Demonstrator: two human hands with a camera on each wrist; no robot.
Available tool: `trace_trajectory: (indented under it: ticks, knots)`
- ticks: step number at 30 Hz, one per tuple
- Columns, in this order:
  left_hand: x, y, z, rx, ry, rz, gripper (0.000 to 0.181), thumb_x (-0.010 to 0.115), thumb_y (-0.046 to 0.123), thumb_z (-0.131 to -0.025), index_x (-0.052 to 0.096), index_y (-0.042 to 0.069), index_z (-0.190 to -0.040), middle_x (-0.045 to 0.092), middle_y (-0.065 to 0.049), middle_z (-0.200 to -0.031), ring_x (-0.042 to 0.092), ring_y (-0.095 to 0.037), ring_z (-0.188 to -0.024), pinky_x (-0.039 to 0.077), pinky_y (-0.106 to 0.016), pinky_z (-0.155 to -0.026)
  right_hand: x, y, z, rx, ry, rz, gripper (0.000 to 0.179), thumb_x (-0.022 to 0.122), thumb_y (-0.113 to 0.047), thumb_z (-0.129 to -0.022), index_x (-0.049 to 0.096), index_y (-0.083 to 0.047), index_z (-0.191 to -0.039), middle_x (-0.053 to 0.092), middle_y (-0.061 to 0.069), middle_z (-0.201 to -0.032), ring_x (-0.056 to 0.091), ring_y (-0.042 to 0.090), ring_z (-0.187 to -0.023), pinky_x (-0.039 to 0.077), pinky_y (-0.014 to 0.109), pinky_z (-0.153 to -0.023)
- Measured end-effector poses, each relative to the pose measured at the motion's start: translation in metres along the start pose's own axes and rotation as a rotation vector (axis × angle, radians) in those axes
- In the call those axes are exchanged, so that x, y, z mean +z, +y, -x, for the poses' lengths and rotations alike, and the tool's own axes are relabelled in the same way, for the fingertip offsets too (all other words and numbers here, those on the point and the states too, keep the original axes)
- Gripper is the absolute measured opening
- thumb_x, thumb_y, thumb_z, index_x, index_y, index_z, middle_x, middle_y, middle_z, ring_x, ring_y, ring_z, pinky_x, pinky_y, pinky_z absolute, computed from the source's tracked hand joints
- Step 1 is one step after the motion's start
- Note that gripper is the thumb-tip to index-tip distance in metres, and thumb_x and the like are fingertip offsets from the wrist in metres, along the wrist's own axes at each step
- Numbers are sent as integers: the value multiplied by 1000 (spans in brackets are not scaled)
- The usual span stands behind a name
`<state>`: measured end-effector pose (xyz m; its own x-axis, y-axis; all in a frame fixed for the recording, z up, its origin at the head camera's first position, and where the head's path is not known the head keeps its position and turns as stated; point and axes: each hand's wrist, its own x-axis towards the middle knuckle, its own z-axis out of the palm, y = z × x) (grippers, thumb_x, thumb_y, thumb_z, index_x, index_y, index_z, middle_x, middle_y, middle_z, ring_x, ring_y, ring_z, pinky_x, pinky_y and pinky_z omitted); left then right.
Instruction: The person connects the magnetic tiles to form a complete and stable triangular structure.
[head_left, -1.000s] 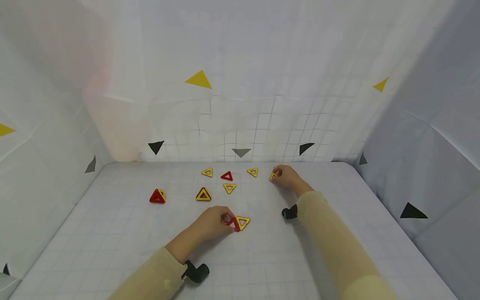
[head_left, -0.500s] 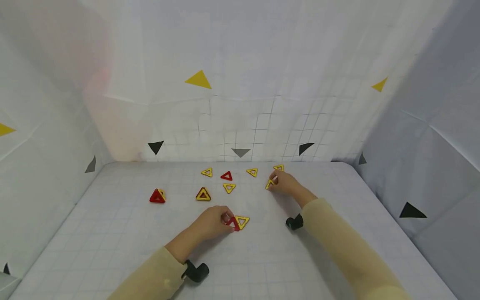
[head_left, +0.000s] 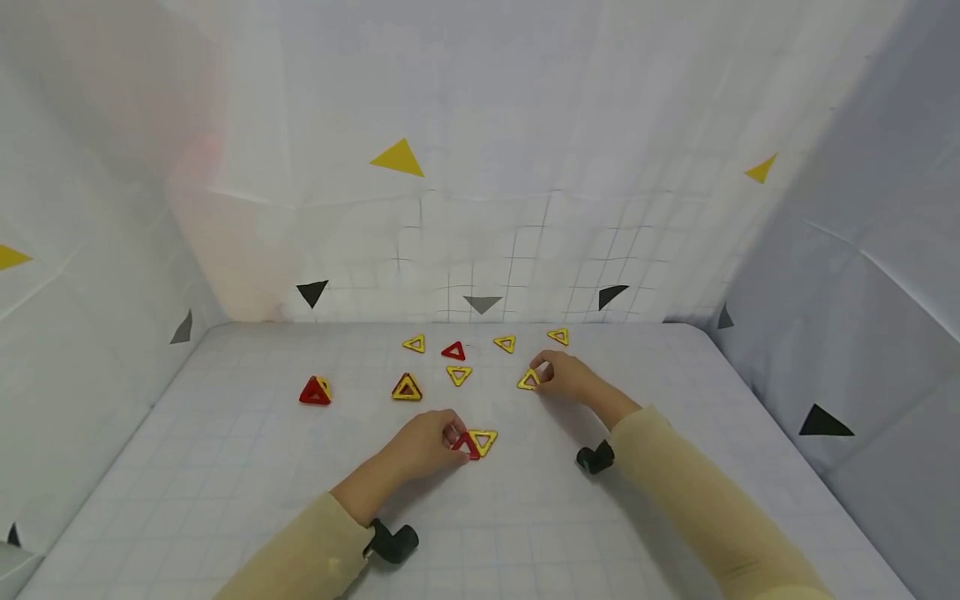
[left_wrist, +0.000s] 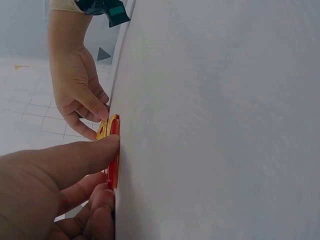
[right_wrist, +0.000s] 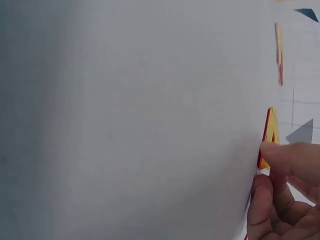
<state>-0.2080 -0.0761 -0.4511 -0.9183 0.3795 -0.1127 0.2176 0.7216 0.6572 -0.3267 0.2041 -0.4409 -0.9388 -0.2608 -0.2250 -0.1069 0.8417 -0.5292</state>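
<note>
- Currently two bare hands work above a white desk (head_left: 247,508), both right of or near the centre of the head view.
- Left hand (head_left: 426,447), lower centre: thumb and fingers pinch the left side of a red triangle (head_left: 473,444). Its right edge meets a yellow triangle (head_left: 491,442), which no finger appears to touch.
- Right hand (head_left: 567,377), right of centre: thumb and fingers clamp the right side of an open-centred yellow piece (head_left: 523,380). Right wrist view adds a red strip along its desk side; cannot tell whether two layers are stacked, or whether it touches the desk.
- Technique (judgement): light pinch on one side only, free edges clear of the fingers; slide low and level. Steady the red triangle so its seam stays shut. Avoid brushing the small yellow triangle (head_left: 459,368), upper centre; it may cling.
- Orientation: yellow piece has one corner toward the frame's top, flat edge toward the bottom; near equal-sided, so no clear long axis.
- Pair: red points up, yellow points down. Joint long axis slants from lower left to upper right, its left end behind the fingers.
</note>
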Motion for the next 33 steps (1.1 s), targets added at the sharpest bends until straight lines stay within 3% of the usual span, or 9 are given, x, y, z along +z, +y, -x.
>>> trace_trajectory:
  ticks: [6,12,18,33]
  knots:
    - [-1,0,0,-11,10,0,29,83,21,-84,64,13,-104,58,3,-86,53,-14,-78,47,-31,-71,3,-7,6,-38,-28,35,38,72,-9,-91,61,-11,-127,61,6,-99,56,22,-89,48,37,-82]
    - [-1,1,-1,-19,-1,15,30,83,22,-83,64,12,-105,58,3,-86,53,-14,-79,47,-31,-71,3,-9,11,-42,-79,-15,37,80,-13,-86,64,-12,-119,60,6,-106,57,22,-95,49,38,-85]
    - [-1,1,-1,-20,-2,23,31,83,22,-83,64,11,-104,58,2,-86,53,-14,-78,46,-31,-71,7,-10,19,-48,-100,-12,37,81,-16,-85,63,-16,-117,61,3,-97,56,20,-89,48,35,-79]
    - [1,2,-2,-91,6,30,35,85,26,-81,64,9,-105,59,2,-87,54,-16,-80,48,-33,-74,19,-21,38,-111,-179,-16,33,80,-14,-86,66,-21,-115,61,-2,-98,55,18,-91,49,34,-83]
